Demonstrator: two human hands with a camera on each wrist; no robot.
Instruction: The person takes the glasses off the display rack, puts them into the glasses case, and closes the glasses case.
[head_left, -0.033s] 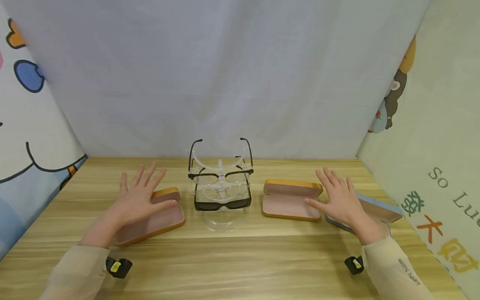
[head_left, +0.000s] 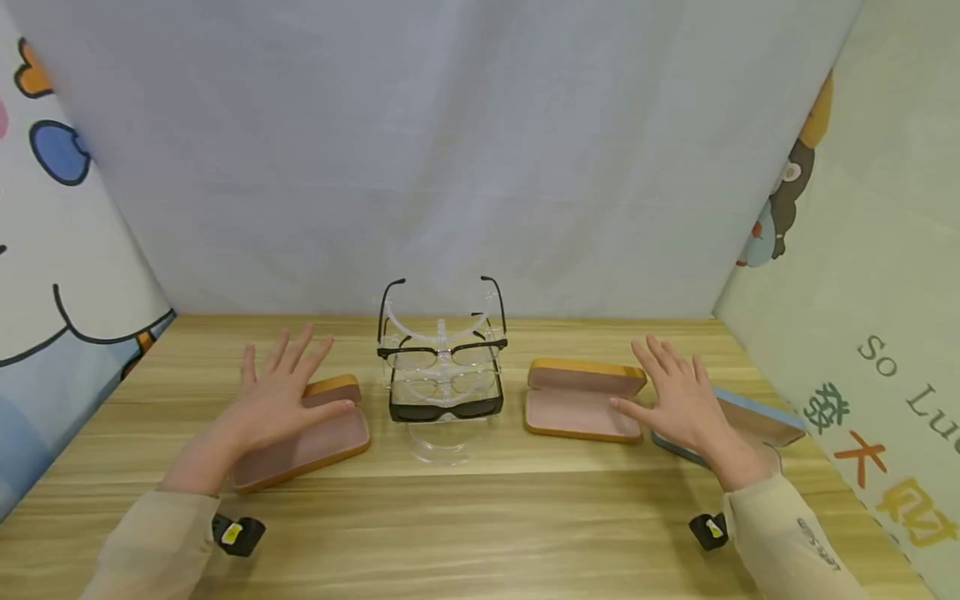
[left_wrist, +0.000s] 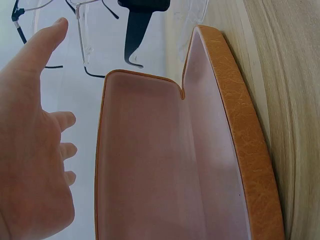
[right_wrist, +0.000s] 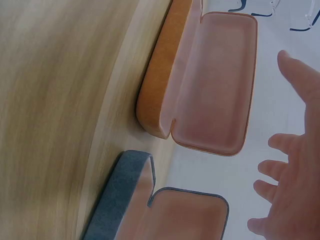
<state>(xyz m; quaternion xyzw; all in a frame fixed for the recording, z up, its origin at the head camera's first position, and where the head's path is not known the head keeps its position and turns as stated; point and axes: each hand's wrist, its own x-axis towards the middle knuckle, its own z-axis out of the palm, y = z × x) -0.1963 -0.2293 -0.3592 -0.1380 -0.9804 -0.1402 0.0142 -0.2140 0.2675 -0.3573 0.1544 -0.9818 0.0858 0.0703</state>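
Wood-grain worktop (head_left: 480, 533) has open tan specs case (head_left: 337, 433) approx 9 o'clock of clear stand (head_left: 444, 367), second tan case (head_left: 581, 412) & blue case (head_left: 757, 417) approx 3 o'clock; L hand (head_left: 277, 402) & R hand (head_left: 681, 404) empty, fingers spread wide; cases prob light, stiff, best gripped by rims.

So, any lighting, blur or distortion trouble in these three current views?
Head: soft, even light, faint shadows on the table, clear stand hard to pick out; left wrist: scene turned sideways, orange case crisp, backdrop pale and nearly featureless; right wrist: also sideways, wood grain looking soft at the left.
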